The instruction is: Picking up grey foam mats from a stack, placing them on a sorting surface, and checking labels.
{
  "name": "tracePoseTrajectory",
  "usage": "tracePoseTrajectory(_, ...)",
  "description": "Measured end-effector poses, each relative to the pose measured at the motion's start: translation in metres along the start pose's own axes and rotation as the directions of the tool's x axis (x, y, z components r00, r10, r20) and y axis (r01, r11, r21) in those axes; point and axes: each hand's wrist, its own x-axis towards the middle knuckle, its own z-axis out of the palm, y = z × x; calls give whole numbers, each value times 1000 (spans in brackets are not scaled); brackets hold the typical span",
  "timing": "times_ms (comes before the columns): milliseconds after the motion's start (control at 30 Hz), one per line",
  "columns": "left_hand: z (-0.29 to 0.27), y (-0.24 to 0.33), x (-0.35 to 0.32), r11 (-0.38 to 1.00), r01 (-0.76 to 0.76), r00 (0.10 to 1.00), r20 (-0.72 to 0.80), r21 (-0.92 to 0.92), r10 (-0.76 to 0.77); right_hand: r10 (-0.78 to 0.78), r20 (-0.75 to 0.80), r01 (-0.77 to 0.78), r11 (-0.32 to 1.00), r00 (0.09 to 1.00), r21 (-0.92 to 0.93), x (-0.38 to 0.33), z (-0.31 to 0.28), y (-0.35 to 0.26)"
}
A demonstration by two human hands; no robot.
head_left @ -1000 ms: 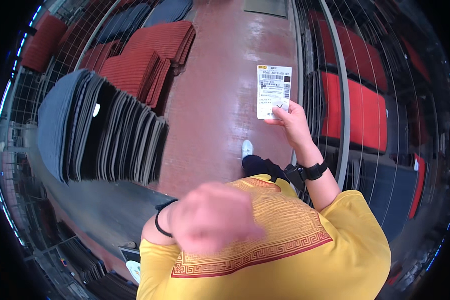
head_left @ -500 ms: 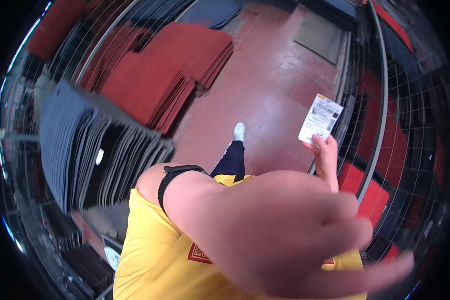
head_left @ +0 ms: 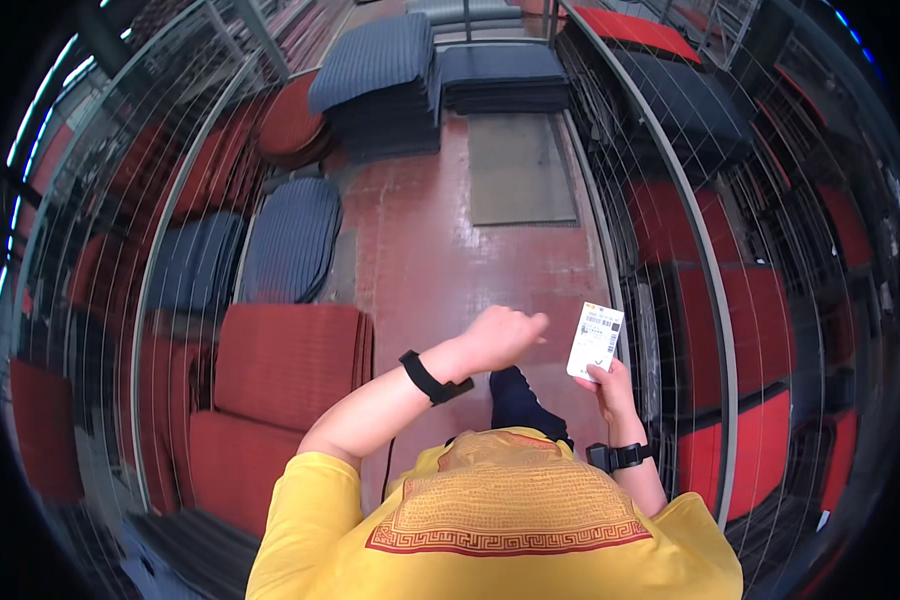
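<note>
A white printed label [head_left: 595, 341] with barcodes and a small pen mark is pinched upright in my right hand [head_left: 611, 388], thumb across its lower edge. That wrist carries a black watch. To its left, in front of my chest, my left hand [head_left: 503, 337] is loosely curled, back of the hand up, apart from the label. No object shows in its fingers. A black band [head_left: 433, 378] circles my left wrist.
Wire-mesh racks with stacked red mats [head_left: 288, 360] and oval blue mats [head_left: 292, 240] line the left. More racks with red mats [head_left: 735, 340] run along the right. Ahead are stacked blue-grey mats [head_left: 375, 85] and a flat grey-brown mat [head_left: 522, 170] on the reddish floor.
I have moved forward along the aisle, and the view has turned right. My left hand has dropped from close to the camera and curled. The label stays in my right hand.
</note>
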Motion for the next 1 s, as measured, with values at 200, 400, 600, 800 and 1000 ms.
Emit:
tracePoseTrajectory(200,59,-265,31,810,564,823,26,-162,-567,-64,52,62,998,997,30,264,91,-121)
tracePoseTrajectory(400,33,-400,-39,155,858,370,379,-490,-848,-119,223,127,992,967,-22,452,209,-266)
tracePoseTrajectory(600,-52,-618,75,185,838,325,199,-513,-924,-165,215,175,984,963,-28,633,275,-344)
tracePoseTrajectory(800,-309,-789,388,819,320,641,-527,-477,-558,-54,-30,55,998,998,24,771,311,-390)
tracePoseTrajectory(1000,-624,-752,594,873,-480,619,-737,-83,271,-28,-187,40,997,982,62,905,314,-478)
